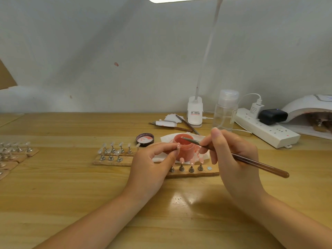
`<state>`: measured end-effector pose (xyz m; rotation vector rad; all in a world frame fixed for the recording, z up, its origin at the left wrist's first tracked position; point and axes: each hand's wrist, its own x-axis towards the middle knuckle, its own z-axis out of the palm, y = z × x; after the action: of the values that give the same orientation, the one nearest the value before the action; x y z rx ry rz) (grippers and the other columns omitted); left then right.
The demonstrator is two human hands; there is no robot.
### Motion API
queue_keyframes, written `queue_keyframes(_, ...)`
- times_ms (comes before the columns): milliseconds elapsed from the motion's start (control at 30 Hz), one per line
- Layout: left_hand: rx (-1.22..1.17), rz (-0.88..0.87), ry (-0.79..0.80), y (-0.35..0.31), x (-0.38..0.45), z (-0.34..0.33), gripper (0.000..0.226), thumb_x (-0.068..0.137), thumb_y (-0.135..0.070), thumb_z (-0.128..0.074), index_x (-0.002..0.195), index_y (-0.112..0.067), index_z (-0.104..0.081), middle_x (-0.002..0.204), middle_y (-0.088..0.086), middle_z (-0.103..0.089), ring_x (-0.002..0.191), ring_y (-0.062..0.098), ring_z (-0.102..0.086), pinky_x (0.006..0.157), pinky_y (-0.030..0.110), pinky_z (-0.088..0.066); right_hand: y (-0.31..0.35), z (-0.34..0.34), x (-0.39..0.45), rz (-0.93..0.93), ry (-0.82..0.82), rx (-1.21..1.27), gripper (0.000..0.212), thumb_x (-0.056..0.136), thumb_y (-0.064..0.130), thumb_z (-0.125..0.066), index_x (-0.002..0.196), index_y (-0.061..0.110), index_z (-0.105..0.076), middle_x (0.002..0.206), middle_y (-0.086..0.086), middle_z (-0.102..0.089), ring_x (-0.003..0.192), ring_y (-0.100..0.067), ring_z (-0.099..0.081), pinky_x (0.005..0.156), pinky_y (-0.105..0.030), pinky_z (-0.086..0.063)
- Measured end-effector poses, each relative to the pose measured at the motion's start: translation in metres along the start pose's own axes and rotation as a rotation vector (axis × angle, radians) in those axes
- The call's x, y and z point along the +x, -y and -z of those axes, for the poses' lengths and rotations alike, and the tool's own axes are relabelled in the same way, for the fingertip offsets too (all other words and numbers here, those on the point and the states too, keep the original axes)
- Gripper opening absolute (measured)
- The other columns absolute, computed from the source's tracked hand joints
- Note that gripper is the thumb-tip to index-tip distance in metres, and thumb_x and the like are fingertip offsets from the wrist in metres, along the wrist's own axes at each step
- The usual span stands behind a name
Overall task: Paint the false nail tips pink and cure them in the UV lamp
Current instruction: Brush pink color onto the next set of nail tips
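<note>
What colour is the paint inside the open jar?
Pink, a coral shade, in the open jar; the head view, the only one, shows it.

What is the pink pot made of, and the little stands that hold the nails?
The pink pot looks like see-through plastic, tinted by the polish inside. The little stands look like shiny metal, silvery and glinting. The strip under them looks like wood or cork.

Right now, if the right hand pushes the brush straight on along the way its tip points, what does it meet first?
The right hand aims the brush up and left, its tip over the open pink gel jar. Going straight on, it would probably meet the gel or the jar's far rim first; depth is unclear from one view.
</note>
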<state>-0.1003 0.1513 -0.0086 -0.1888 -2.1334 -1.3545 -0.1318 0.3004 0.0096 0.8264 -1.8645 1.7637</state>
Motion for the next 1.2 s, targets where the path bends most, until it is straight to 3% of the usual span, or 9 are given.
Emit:
queue_keyframes(100, 0.000, -0.013, 0.002, 0.000, 0.000, 0.000, 0.027, 0.079, -0.009, -0.068, 0.086, -0.035, -0.066, 0.081, -0.019, -0.067, 0.084, -0.009, -0.061, 0.073, 0.002, -0.040, 0.002, 0.000, -0.001, -0.025, 0.020, 0.021, 0.034, 0.085, 0.039, -0.044, 0.067, 0.019, -0.065, 0.057, 0.007, -0.061, 0.049, -0.002, -0.053, 0.050, -0.011, -0.039)
queue_keyframes(233, -0.005, -0.003, -0.011, 0.002, 0.000, 0.000, 0.024, 0.078, -0.010, -0.068, 0.086, -0.034, -0.068, 0.069, -0.020, -0.065, 0.080, -0.006, -0.062, 0.074, 0.002, -0.041, 0.003, 0.000, -0.004, -0.091, -0.009, 0.159, 0.043, 0.089, 0.032, -0.049, 0.056, 0.009, -0.064, 0.048, -0.003, -0.060, 0.040, -0.004, -0.052, 0.044, -0.010, -0.038)
queue_keyframes(400, -0.007, -0.003, -0.018, 0.004, 0.000, 0.000, 0.025, 0.076, -0.012, -0.070, 0.082, -0.036, -0.067, 0.062, -0.026, -0.064, 0.076, -0.009, -0.062, 0.072, 0.001, -0.040, 0.003, 0.000, -0.001, -0.108, -0.067, 0.135, 0.043, 0.094, 0.033, -0.044, 0.060, 0.016, -0.066, 0.054, -0.009, -0.061, 0.041, -0.010, -0.047, 0.043, -0.013, -0.038)
queue_keyframes(633, -0.059, 0.051, -0.036, 0.007, 0.000, -0.001, 0.019, 0.073, -0.013, -0.072, 0.079, -0.031, -0.069, 0.059, -0.024, -0.065, 0.074, -0.010, -0.062, 0.071, -0.001, -0.039, 0.007, -0.002, -0.005, -0.182, -0.054, 0.216, 0.048, 0.085, 0.037, -0.041, 0.052, 0.010, -0.064, 0.045, -0.005, -0.060, 0.037, -0.007, -0.052, 0.038, -0.014, -0.039)
queue_keyframes(867, -0.082, 0.033, -0.031, 0.005, 0.000, 0.000, 0.022, 0.073, -0.011, -0.072, 0.076, -0.033, -0.068, 0.061, -0.022, -0.066, 0.070, -0.009, -0.061, 0.067, 0.001, -0.041, 0.008, 0.001, -0.002, -0.202, -0.060, 0.200, 0.049, 0.086, 0.052, -0.026, 0.081, 0.020, -0.063, 0.053, -0.006, -0.066, 0.035, -0.016, -0.056, 0.038, -0.015, -0.040)
queue_keyframes(967, -0.082, 0.020, -0.029, 0.003, 0.000, 0.000, 0.019, 0.072, -0.017, -0.071, 0.076, -0.035, -0.068, 0.064, -0.022, -0.067, 0.072, -0.009, -0.061, 0.070, 0.001, -0.040, 0.005, 0.003, -0.004, -0.173, -0.036, 0.204, 0.049, 0.088, 0.051, -0.028, 0.077, 0.019, -0.063, 0.047, -0.010, -0.061, 0.034, -0.014, -0.054, 0.036, -0.012, -0.039)
queue_keyframes(1100, -0.074, -0.034, 0.006, 0.001, 0.000, 0.000, 0.012, 0.070, -0.024, -0.069, 0.078, -0.033, -0.071, 0.079, -0.012, -0.071, 0.082, -0.003, -0.063, 0.075, 0.006, -0.042, -0.003, 0.002, -0.003, 0.073, 0.091, -0.125, 0.019, 0.085, 0.038, -0.053, 0.080, 0.022, -0.062, 0.068, 0.010, -0.066, 0.063, -0.003, -0.064, 0.054, -0.015, -0.048)
queue_keyframes(1200, -0.060, -0.084, 0.018, 0.000, -0.001, 0.000, 0.017, 0.070, -0.024, -0.069, 0.078, -0.039, -0.068, 0.079, -0.011, -0.068, 0.082, -0.002, -0.062, 0.075, 0.008, -0.043, -0.008, -0.001, -0.004, 0.168, 0.186, -0.278, 0.025, 0.076, 0.037, -0.064, 0.094, 0.022, -0.058, 0.093, 0.025, -0.059, 0.088, 0.009, -0.059, 0.074, -0.009, -0.045)
